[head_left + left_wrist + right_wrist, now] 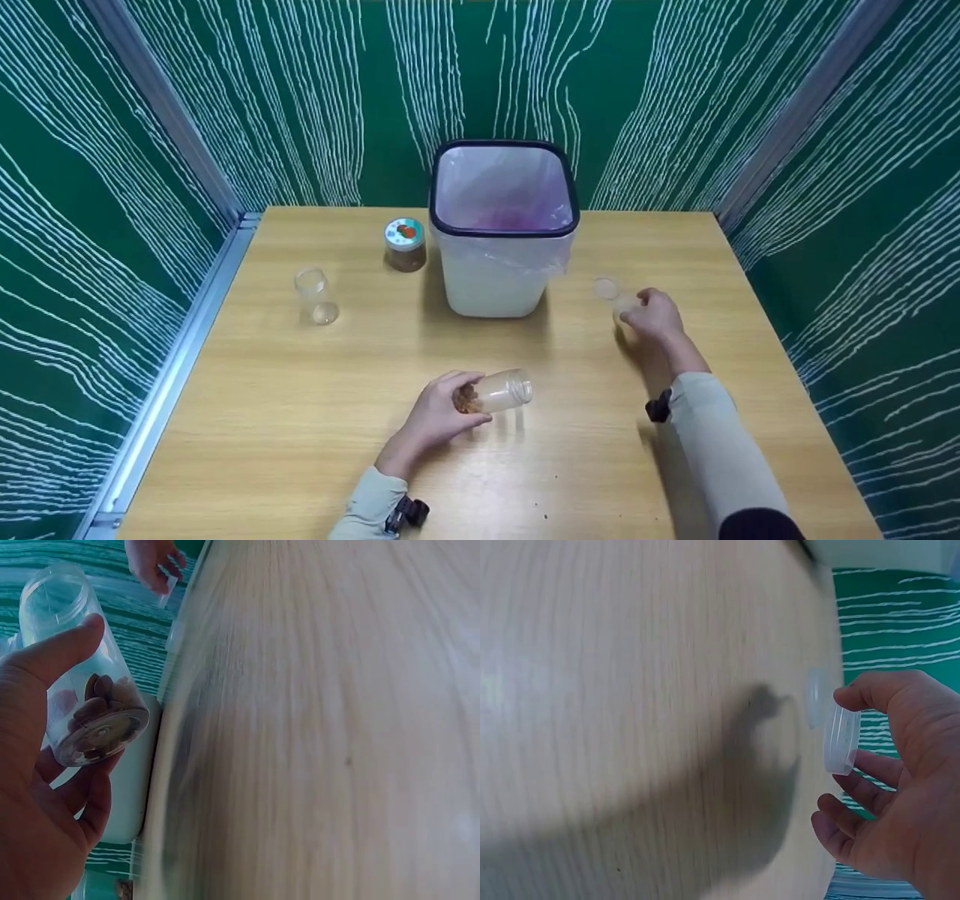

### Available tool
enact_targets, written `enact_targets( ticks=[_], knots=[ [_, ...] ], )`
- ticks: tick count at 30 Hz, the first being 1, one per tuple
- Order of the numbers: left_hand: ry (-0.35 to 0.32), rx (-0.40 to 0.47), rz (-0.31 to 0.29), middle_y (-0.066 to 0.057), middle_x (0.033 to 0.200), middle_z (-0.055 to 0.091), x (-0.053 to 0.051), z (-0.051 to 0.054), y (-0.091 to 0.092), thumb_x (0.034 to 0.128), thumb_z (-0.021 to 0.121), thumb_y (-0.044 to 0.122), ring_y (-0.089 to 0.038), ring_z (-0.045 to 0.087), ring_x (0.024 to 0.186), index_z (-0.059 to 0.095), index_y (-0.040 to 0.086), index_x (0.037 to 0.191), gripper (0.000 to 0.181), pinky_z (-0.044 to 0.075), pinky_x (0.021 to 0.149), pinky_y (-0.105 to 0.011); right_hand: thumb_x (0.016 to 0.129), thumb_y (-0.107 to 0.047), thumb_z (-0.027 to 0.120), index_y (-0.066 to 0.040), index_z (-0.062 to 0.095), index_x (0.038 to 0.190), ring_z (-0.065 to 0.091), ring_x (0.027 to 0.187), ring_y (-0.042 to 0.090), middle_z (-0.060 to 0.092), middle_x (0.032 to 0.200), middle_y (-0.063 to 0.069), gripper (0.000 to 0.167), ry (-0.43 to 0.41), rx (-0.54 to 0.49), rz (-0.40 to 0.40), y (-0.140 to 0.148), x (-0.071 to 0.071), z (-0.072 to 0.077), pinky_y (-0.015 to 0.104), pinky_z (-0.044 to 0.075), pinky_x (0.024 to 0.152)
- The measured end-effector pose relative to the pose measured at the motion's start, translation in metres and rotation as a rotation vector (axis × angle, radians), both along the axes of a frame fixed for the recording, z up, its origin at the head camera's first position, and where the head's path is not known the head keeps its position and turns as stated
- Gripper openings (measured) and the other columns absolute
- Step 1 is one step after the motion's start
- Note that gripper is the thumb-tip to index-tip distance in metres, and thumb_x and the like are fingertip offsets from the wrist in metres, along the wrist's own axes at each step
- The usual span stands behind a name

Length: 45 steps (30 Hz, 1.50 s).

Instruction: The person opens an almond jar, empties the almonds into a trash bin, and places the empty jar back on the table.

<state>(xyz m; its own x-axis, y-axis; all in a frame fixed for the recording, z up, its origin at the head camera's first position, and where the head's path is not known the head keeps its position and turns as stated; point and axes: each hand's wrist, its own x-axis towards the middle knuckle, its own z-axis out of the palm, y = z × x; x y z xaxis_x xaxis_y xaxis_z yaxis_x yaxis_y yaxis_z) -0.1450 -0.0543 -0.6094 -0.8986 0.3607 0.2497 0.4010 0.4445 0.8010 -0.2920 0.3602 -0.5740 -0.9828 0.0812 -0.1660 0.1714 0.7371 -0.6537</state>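
My left hand (441, 411) grips a clear plastic jar (504, 391) near its base, tilted almost on its side with its uncapped mouth toward the right. Brown nut-like pieces (101, 701) lie in the bottom of that jar. Over the right part of the table, my right hand (654, 315) pinches a translucent round lid (842, 739) between thumb and fingers. Just beyond it a second clear lid (606, 288) lies on the table.
A white bin (491, 281) with a dark rim and a plastic liner stands at the back centre. Left of it is a lidded jar (406, 251) with dark contents. Another clear jar (312, 289) stands farther left. Green, white-lined walls (405, 90) enclose the table (300, 450).
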Motion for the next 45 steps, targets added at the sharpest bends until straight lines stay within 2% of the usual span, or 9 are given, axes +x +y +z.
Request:
enact_targets(
  ticks=[9, 13, 17, 24, 33, 39, 45],
  knots=[
    [0.003, 0.014, -0.026, -0.007, 0.116, 0.065, 0.000, 0.005, 0.003, 0.0692, 0.088, 0.028, -0.014, 0.059, 0.100, 0.064, 0.010, 0.124, 0.062, 0.050, 0.088, -0.032, 0.089, -0.025, 0.066, 0.006, 0.038, 0.139, 0.048, 0.111, 0.039, 0.046, 0.130, 0.030, 0.065, -0.049, 0.009, 0.006, 0.006, -0.013, -0.001, 0.053, 0.041, 0.096],
    [-0.009, 0.014, -0.021, -0.008, 0.117, 0.065, 0.001, 0.004, 0.003, 0.0691, 0.088, 0.028, -0.013, 0.059, 0.100, 0.064, 0.011, 0.124, 0.063, 0.050, 0.088, -0.031, 0.090, -0.026, 0.065, 0.006, 0.036, 0.140, 0.048, 0.113, 0.041, 0.047, 0.130, 0.031, 0.066, -0.069, 0.008, 0.004, 0.011, -0.015, -0.002, 0.054, 0.040, 0.097],
    [-0.017, 0.019, -0.006, -0.007, 0.118, 0.064, 0.002, 0.003, 0.004, 0.0690, 0.088, 0.027, -0.014, 0.058, 0.104, 0.064, 0.013, 0.125, 0.063, 0.048, 0.092, -0.033, 0.091, -0.025, 0.064, 0.004, 0.032, 0.144, 0.045, 0.119, 0.044, 0.043, 0.135, 0.032, 0.068, -0.111, -0.040, -0.010, 0.017, -0.016, 0.000, 0.056, 0.037, 0.101],
    [-0.014, 0.023, 0.012, -0.004, 0.117, 0.065, 0.004, 0.001, 0.003, 0.0702, 0.088, 0.030, -0.014, 0.058, 0.106, 0.064, 0.015, 0.125, 0.061, 0.047, 0.093, -0.034, 0.089, -0.028, 0.064, 0.006, 0.033, 0.144, 0.043, 0.123, 0.046, 0.044, 0.137, 0.032, 0.072, -0.114, 0.041, 0.018, 0.022, -0.020, 0.000, 0.055, 0.036, 0.103],
    [0.002, 0.024, 0.014, -0.007, 0.118, 0.065, 0.006, -0.002, 0.001, 0.0699, 0.088, 0.029, -0.018, 0.059, 0.107, 0.063, 0.011, 0.125, 0.063, 0.047, 0.094, -0.035, 0.091, -0.029, 0.065, 0.005, 0.029, 0.146, 0.038, 0.128, 0.046, 0.037, 0.143, 0.030, 0.074, -0.166, 0.011, 0.007, 0.018, -0.025, -0.003, 0.057, 0.031, 0.105],
    [0.000, 0.030, 0.012, -0.007, 0.117, 0.065, 0.006, -0.004, 0.000, 0.0699, 0.088, 0.029, -0.015, 0.059, 0.104, 0.063, 0.010, 0.125, 0.063, 0.049, 0.091, -0.033, 0.091, -0.026, 0.065, 0.000, 0.023, 0.151, 0.030, 0.135, 0.043, 0.029, 0.151, 0.026, 0.078, -0.238, -0.094, -0.050, 0.017, -0.026, -0.005, 0.058, 0.026, 0.108],
    [-0.005, 0.028, 0.010, -0.007, 0.117, 0.065, 0.006, -0.006, -0.001, 0.0694, 0.088, 0.029, -0.014, 0.058, 0.104, 0.064, 0.010, 0.125, 0.064, 0.049, 0.090, -0.032, 0.091, -0.025, 0.065, 0.002, 0.025, 0.150, 0.031, 0.134, 0.045, 0.030, 0.150, 0.027, 0.077, -0.224, -0.044, -0.045, 0.016, -0.025, -0.005, 0.059, 0.027, 0.107]
  ],
)
